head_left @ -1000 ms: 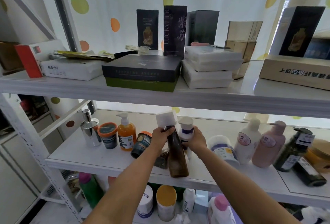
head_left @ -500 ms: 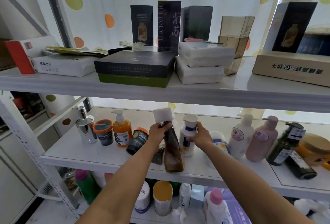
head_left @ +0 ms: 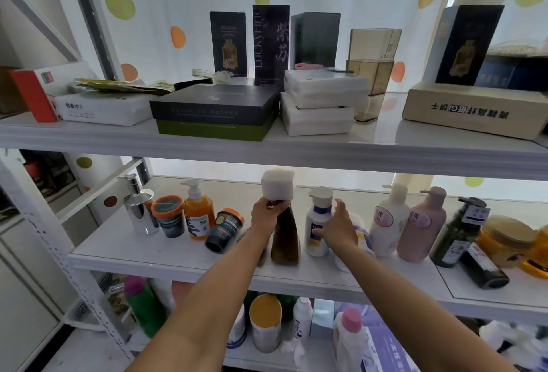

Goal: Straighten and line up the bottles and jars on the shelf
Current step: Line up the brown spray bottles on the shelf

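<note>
While my left hand (head_left: 268, 214) grips the brown bottle (head_left: 285, 238) by its neck at mid-shelf (head_left: 133, 248), I should seat it upright beside the white bottle (head_left: 318, 223), my right hand (head_left: 336, 231) hovering there, fingers spread.

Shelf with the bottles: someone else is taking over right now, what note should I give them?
The left hand grips the brown bottle by its neck, upright near the front of the shelf.
The right hand is open beside the white bottle, and its thumb seems to touch the bottle, which is also upright.
Done: those two bottles stand.
Left: the orange-lidded jar is tipped over, the tub behind the right hand looks tipped, and the dark bottle at the right lies on its side. Stand them up, then line up the row.
</note>
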### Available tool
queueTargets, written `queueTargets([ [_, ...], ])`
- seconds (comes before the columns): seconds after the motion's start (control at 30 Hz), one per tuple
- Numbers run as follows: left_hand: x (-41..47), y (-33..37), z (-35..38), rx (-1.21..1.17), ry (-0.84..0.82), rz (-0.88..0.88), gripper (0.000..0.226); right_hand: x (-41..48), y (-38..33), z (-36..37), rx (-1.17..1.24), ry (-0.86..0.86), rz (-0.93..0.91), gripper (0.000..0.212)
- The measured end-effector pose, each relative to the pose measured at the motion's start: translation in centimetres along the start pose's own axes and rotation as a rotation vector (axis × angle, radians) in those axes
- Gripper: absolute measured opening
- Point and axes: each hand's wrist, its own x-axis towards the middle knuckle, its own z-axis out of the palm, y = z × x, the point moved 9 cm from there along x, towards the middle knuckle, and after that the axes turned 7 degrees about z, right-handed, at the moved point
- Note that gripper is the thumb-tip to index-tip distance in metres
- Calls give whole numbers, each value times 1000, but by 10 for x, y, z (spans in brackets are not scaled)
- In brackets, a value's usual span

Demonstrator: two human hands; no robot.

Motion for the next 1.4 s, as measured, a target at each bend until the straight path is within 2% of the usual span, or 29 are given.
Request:
queueTargets([
  [0.17,-5,-8,9,-133,7,-40,31,-20,-6,-7,75,169,-95,89],
  [0.27,-6,-10,17,-140,-9,-59,33,-35,-13,-18,85,332,-202,73],
  [0.33,-6,-14,21,-113,-43,-82,44,-44,-19,-18,-12,407,-293,61],
  [0.4,-6,-27,25,-88,-93,-133,57,-44,-21,-5,-89,281,-302,48],
  [0.5,-9,-43,29,33,-185,-141,69,-41,-20,34,-302,-4,-338,55],
  [0.57,-10,-45,30,295,-246,-46,72,-42,-24,47,-355,-67,-378,59],
  [0.63,-11,-43,28,667,-264,106,76,-44,-26,55,-355,-94,-377,62],
  [0.7,-16,-42,25,944,-272,214,80,-44,-24,64,-378,-131,-359,72],
  [0.83,-24,-61,17,1195,-402,194,97,-48,-18,82,-409,-241,-316,103],
  [1.0,-29,-77,3,1185,-444,47,108,-53,-15,88,-440,-310,-306,113],
  [1.17,-36,-77,-4,1040,-402,-106,111,-58,-12,90,-432,-367,-304,113],
  [1.4,-38,-71,-7,896,-372,-138,118,-63,-17,88,-425,-360,-324,109],
])
